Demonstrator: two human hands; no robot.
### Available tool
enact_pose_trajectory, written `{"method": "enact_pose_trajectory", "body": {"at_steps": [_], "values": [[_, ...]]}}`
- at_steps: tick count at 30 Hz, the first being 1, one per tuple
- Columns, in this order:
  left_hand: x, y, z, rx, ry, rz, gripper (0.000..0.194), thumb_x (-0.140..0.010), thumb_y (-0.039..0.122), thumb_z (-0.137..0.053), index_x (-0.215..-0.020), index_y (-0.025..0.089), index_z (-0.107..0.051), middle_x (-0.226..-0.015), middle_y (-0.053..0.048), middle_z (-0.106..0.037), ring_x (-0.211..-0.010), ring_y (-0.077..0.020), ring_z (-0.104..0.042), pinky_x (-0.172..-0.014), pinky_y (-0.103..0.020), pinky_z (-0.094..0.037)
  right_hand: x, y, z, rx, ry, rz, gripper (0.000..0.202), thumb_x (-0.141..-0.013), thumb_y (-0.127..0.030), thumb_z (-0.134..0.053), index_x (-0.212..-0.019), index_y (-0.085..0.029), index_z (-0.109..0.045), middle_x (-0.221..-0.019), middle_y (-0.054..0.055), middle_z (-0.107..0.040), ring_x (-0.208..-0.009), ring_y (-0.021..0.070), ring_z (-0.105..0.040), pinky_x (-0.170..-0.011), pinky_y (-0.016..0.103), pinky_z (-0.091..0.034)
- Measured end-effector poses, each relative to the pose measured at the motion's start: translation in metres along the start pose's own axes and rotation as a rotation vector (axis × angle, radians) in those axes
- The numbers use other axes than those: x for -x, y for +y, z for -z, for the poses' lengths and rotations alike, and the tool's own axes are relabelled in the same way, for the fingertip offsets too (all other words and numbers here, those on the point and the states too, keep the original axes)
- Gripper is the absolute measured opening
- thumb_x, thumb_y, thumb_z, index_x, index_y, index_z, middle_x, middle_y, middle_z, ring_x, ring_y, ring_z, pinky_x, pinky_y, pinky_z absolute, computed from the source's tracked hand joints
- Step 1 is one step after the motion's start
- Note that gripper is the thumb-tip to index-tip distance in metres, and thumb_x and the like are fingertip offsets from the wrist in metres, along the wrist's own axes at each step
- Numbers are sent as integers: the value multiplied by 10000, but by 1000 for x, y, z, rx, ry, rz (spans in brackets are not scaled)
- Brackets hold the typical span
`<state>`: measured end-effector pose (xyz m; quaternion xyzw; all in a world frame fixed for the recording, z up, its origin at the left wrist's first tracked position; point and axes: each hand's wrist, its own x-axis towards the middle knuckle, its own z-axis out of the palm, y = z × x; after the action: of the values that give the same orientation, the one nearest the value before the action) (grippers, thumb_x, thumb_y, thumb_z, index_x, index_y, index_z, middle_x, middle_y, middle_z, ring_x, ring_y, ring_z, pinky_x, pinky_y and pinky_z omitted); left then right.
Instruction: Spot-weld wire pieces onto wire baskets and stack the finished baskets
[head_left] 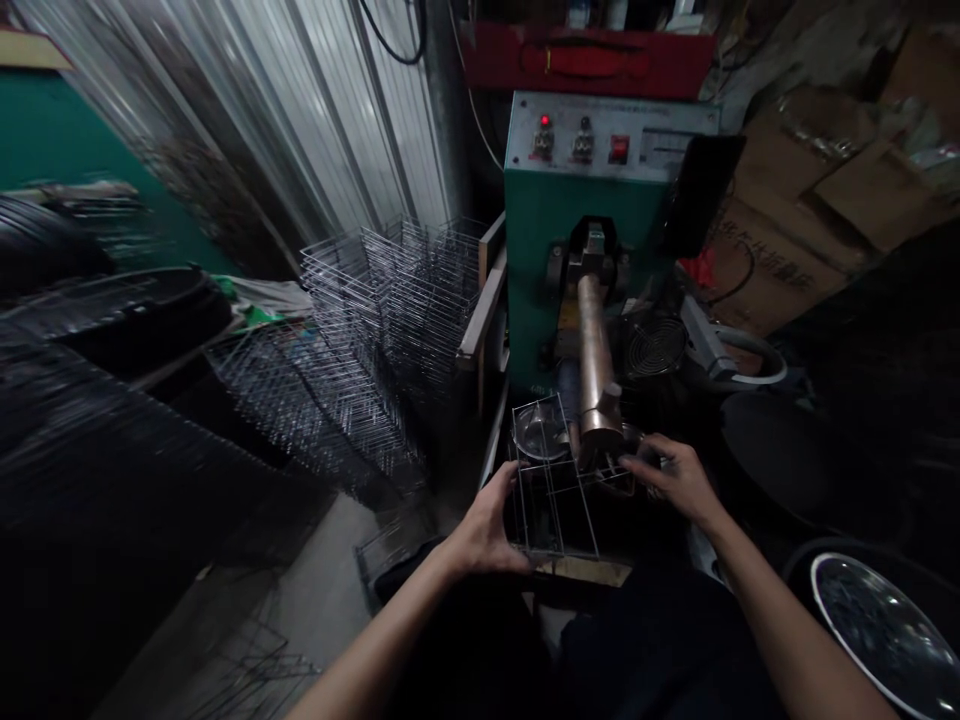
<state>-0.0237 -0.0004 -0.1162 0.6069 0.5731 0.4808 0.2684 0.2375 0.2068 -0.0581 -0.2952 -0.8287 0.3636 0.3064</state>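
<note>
A small wire frame (556, 510) of thin metal rods lies under the copper arm (595, 365) of a green spot welder (585, 205). My left hand (486, 525) grips the left side of this frame, with the thumb at its near edge and the fingers farther up. To the right of the copper arm's tip, my right hand (679, 478) has thumb and fingers pinched together at the frame's far right corner. What sits between those fingertips is too small and dark to make out. A round metal dish (540, 432) shows behind the wire frame.
Stacked wire grids (390, 310) stand left of the welder. Cardboard boxes (780, 240) are piled at the right, and a phone-like black slab (701, 195) is fixed by the control panel (611, 138). A shiny-rimmed round container (885, 625) sits at lower right. Loose wire pieces (259, 660) lie at lower left.
</note>
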Motion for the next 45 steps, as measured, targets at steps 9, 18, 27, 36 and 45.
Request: {"method": "enact_pose_trajectory", "body": {"at_steps": [9,18,27,36,45], "values": [[-13,6,3,34,-7,-34,1139,-490,318,-936,-1464,181,-360,-1413,-159,-546,-1320,-397,-570,-1158,-593,-468,-7,-2,2,-12,22,-21,491,-836,-641,-756,-673,-195,-630,-703,9,-599,-689,185,-551,-659,304,-413],[-18,3,5,27,-19,-70,1121,-517,303,-925,-1472,194,-347,-1401,-150,-544,-1308,-387,-575,-1149,-583,-478,-8,3,-1,-29,39,-43,509,-821,-671,-750,-672,-199,-633,-702,9,-599,-695,189,-555,-663,303,-429],[-16,-1,3,39,-19,-59,1155,-516,325,-942,-1489,208,-332,-1419,-151,-526,-1324,-395,-562,-1152,-593,-476,-6,8,-1,0,16,-45,478,-849,-652,-737,-711,-200,-663,-742,17,-624,-721,203,-568,-690,324,-432],[-15,0,4,22,-26,1,1138,-499,369,-940,-1473,207,-377,-1391,-144,-563,-1302,-395,-578,-1167,-585,-460,-6,5,-2,-5,25,-38,465,-863,-603,-755,-667,-204,-619,-680,0,-577,-675,183,-532,-635,309,-388],[-18,1,6,50,-68,-20,1197,-524,357,-950,-1525,211,-312,-1494,-176,-501,-1392,-410,-509,-1191,-625,-401,13,10,14,126,140,45,464,-882,-671,-707,-803,-214,-694,-841,61,-668,-810,245,-626,-747,367,-500]]}}
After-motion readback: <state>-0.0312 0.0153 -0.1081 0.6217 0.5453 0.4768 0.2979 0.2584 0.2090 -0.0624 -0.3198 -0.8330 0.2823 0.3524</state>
